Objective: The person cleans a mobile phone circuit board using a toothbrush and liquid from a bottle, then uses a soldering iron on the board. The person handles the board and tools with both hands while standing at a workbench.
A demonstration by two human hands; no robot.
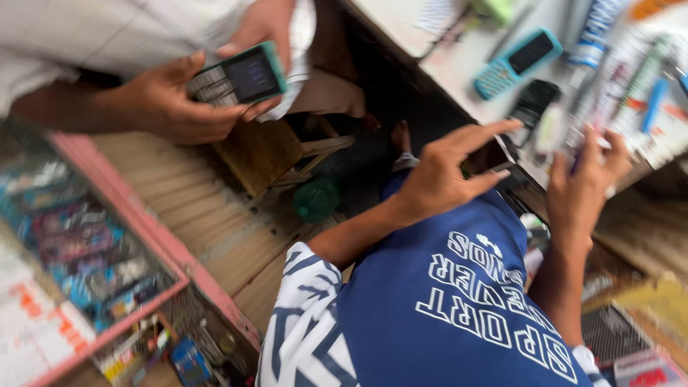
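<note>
I am watching both hands raised at the edge of a cluttered pale worktable (459,68) at about two o'clock in my view. My left hand (441,175) is spread, its index finger and thumb stretched toward a small dark flat device (494,159) that sits just under its fingertips at the table's near edge. The blur hides whether they touch it. My right hand (584,183), at three o'clock from the left one, has its fingers lifted and loosely curled. Something thin and bluish shows by them, but I cannot tell whether it is pinched there. As I judge it, the step in hand is the approach to the dark device, with no firm grip on it. The next move calls for closing the left thumb and index on its edges without knocking the black handset (534,100) or the teal keypad phone (516,63) lying at one o'clock. At ten o'clock another person's hands (168,100) hold a green-cased keypad phone (240,75), well apart from mine.
</note>
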